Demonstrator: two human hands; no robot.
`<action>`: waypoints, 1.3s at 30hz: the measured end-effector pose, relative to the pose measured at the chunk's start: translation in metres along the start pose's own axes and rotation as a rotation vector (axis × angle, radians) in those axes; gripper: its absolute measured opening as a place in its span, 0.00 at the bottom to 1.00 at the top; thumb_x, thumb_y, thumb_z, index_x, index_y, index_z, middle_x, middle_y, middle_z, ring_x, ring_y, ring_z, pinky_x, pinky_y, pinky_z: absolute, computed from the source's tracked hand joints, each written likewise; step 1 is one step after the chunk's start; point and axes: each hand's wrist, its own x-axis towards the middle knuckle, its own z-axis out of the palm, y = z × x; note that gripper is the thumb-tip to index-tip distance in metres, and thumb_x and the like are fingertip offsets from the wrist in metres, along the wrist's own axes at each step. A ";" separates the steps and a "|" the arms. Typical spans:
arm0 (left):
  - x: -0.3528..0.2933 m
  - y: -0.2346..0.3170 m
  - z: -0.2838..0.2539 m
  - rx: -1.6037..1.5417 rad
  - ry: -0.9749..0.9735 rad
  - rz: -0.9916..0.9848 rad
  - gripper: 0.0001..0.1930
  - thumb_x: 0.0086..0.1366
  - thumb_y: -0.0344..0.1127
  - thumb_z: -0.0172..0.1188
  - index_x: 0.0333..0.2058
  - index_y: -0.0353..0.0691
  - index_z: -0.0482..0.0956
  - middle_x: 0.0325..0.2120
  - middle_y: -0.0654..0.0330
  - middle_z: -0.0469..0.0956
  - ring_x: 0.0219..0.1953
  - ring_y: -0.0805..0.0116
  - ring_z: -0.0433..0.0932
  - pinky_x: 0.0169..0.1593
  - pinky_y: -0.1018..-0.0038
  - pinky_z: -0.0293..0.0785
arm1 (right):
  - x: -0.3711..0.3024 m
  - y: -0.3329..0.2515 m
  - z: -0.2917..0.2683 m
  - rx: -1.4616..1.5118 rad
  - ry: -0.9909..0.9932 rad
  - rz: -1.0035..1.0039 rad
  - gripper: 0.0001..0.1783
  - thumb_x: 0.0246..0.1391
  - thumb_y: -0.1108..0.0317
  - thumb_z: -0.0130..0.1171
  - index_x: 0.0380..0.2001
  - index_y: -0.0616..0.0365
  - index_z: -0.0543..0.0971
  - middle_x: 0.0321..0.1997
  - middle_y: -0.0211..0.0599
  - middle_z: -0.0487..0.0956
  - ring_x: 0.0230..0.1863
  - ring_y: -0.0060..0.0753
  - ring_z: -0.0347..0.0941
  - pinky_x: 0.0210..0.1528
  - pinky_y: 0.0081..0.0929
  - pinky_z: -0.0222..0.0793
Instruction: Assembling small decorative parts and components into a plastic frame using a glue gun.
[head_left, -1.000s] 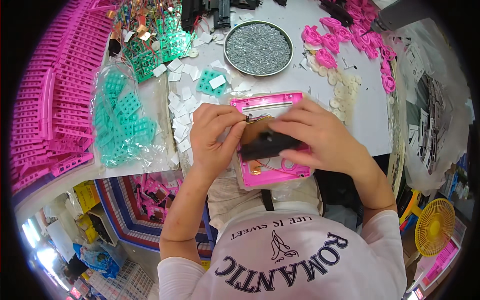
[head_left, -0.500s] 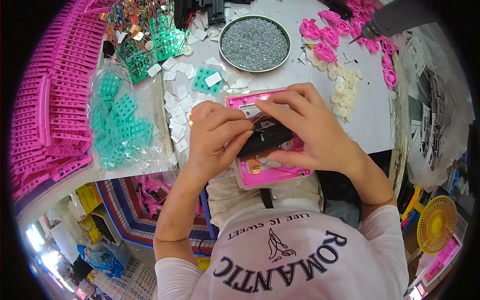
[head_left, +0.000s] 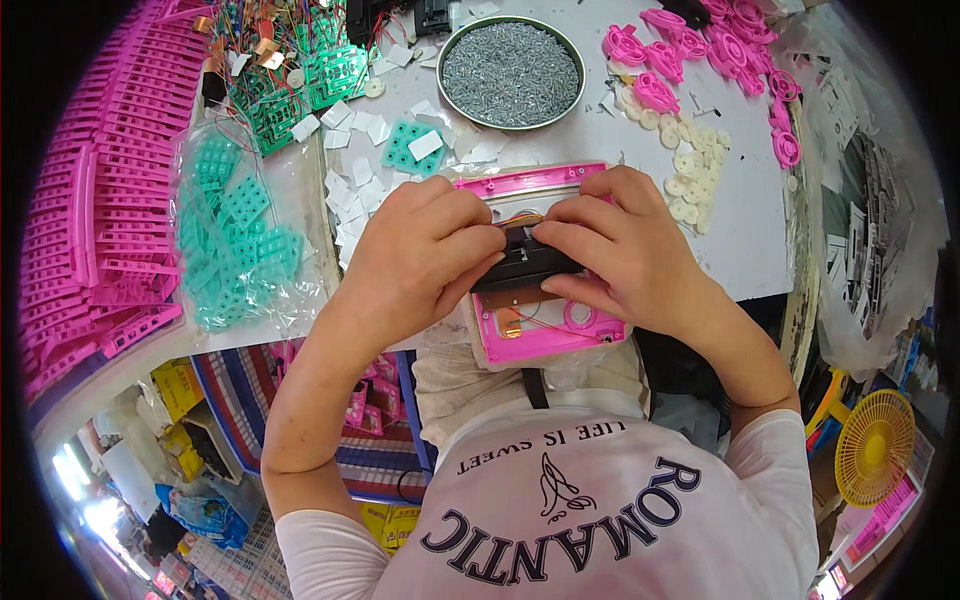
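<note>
A pink plastic housing lies at the table's near edge, over my lap. Across its middle sits a black plastic part, with thin coloured wires just beyond it. My left hand is closed on the part's left end, thumb and fingers pinched together. From the other side my right hand grips the right end, thumb at the near side and fingers on top. Below the black part, a brown board edge, a small copper-coloured piece and a pink ring show inside the housing. My fingers hide both ends of the part.
Beyond the housing stands a round tin full of small screws. White pads, teal rubber keypads and wired green circuit boards lie left. Cream discs and pink parts lie right. Stacked pink frames fill the far left.
My left hand has come forward and pressed its fingers onto the black part. My right fingers have closed in on it too. The hanging tool at the upper right has left the view.
</note>
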 end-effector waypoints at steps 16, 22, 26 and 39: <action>0.011 0.018 -0.016 0.212 -0.285 -0.085 0.09 0.54 0.28 0.63 0.35 0.39 0.80 0.31 0.60 0.77 0.37 0.57 0.79 0.39 0.63 0.77 | 0.007 -0.010 0.005 0.005 0.003 -0.062 0.22 0.42 0.61 0.72 0.43 0.53 0.81 0.44 0.32 0.79 0.49 0.43 0.70 0.53 0.44 0.69; -0.007 0.045 -0.010 0.197 -0.264 -0.243 0.16 0.56 0.27 0.62 0.45 0.34 0.81 0.36 0.54 0.79 0.39 0.53 0.80 0.41 0.61 0.78 | 0.006 -0.016 0.005 -0.050 -0.057 -0.059 0.20 0.48 0.61 0.66 0.45 0.51 0.79 0.48 0.33 0.78 0.51 0.44 0.71 0.53 0.43 0.71; -0.015 0.053 0.003 0.035 -0.110 -0.395 0.15 0.60 0.26 0.63 0.46 0.32 0.81 0.37 0.52 0.80 0.38 0.50 0.81 0.40 0.61 0.77 | 0.007 -0.017 0.004 -0.072 -0.091 -0.064 0.18 0.50 0.61 0.63 0.45 0.52 0.79 0.49 0.34 0.76 0.53 0.45 0.70 0.54 0.43 0.70; 0.005 0.026 0.006 -0.326 -0.110 -0.631 0.05 0.64 0.29 0.65 0.34 0.33 0.82 0.22 0.58 0.79 0.19 0.71 0.73 0.25 0.74 0.69 | 0.008 -0.046 -0.005 -0.275 -0.153 -0.017 0.23 0.48 0.62 0.63 0.48 0.57 0.79 0.50 0.39 0.75 0.53 0.46 0.69 0.57 0.43 0.70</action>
